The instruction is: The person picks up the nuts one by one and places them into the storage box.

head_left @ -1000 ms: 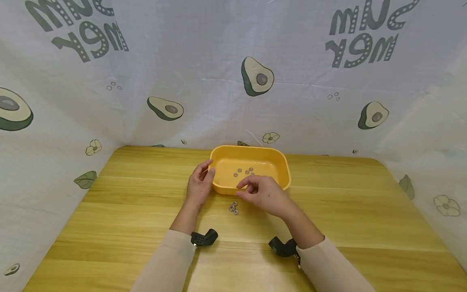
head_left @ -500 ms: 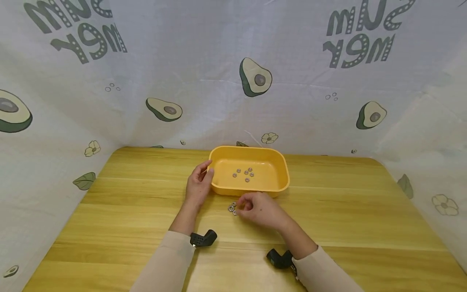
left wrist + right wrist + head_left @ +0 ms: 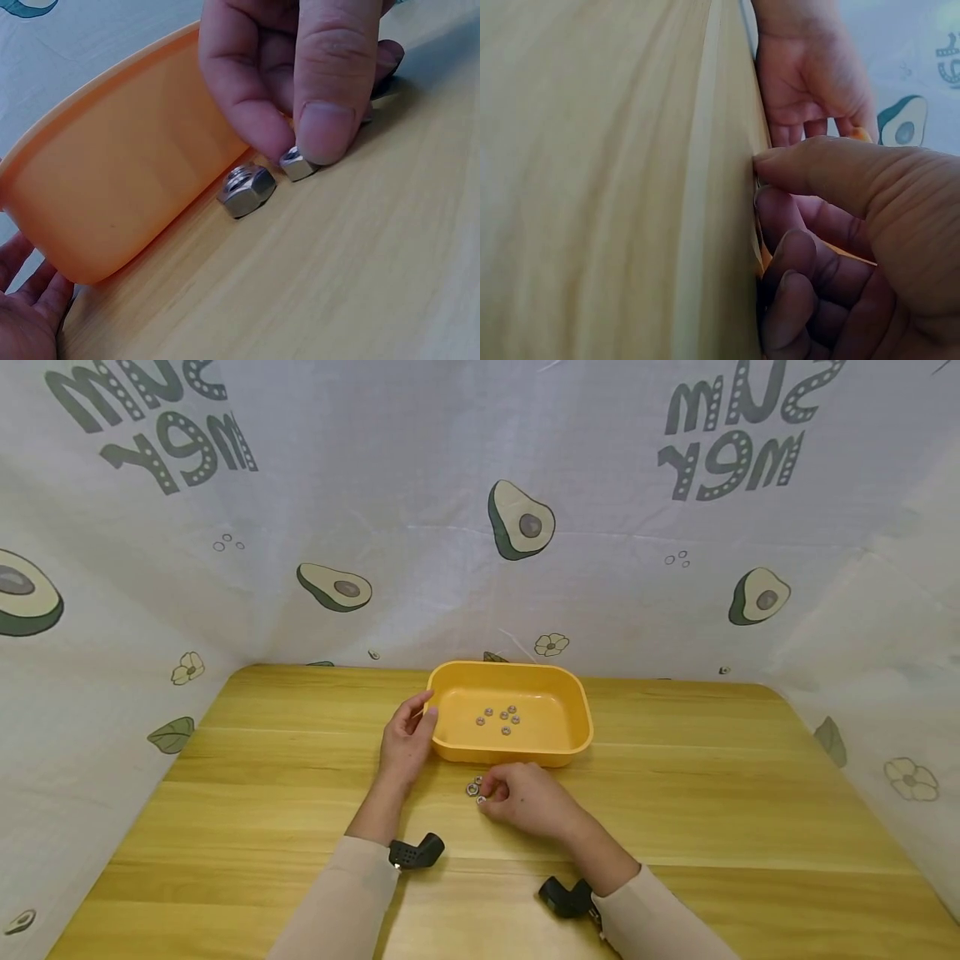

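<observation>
My left hand [image 3: 405, 747] holds the left end of a yellow plastic tray [image 3: 585, 727], thumb and fingers at its rim. In front of the tray, my right hand [image 3: 528, 797] is low over the table, thumb and index finger pinching a small hex nut [image 3: 298, 165]. Right beside those fingertips lies a larger metal nut [image 3: 247, 191], and another small nut [image 3: 478, 780] sits just behind it. Inside the tray several small nuts [image 3: 506, 731] lie scattered on the floor. The right wrist view shows the pinching fingertips at the tabletop, with the nut mostly hidden.
The wooden table [image 3: 300, 760] reaches out on both sides of the tray. Behind it hangs a white cloth [image 3: 420, 527] printed with avocados. A black wrist camera [image 3: 416, 852] is worn on each arm.
My right hand has come back from over the tray's front rim to the loose nuts on the table and closed its fingertips on one. The left hand stays at the tray.
</observation>
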### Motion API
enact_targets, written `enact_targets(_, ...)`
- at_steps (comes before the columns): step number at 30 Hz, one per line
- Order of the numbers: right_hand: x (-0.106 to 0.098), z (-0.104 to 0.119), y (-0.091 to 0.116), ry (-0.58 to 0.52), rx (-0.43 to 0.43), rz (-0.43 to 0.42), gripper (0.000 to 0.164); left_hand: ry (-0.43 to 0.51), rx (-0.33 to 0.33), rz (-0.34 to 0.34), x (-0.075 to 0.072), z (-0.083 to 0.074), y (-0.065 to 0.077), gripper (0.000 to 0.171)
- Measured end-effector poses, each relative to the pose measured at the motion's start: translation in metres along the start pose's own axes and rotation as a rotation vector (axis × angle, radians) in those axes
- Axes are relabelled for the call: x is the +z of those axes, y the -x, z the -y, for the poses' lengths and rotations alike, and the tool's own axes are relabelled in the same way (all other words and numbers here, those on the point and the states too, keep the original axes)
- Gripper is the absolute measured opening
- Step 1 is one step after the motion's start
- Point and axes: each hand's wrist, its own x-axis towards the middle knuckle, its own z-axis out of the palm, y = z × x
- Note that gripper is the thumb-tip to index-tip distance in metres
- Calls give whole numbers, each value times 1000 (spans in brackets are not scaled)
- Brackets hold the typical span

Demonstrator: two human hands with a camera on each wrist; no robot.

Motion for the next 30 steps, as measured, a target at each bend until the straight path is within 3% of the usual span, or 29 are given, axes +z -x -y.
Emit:
enact_targets(9,-1,2,0,50,-22,10,10,7,8,-4,0,-1,1,39)
enact_targets(18,-11,10,6,23,-54,19,7,16,13,0,-1,0,1,40)
enact_targets(24,-24,16,11,-49,-13,12,6,16,8,0,0,0,1,40)
enact_targets(30,-43,16,15,-100,51,-50,6,13,6,0,0,1,0,39)
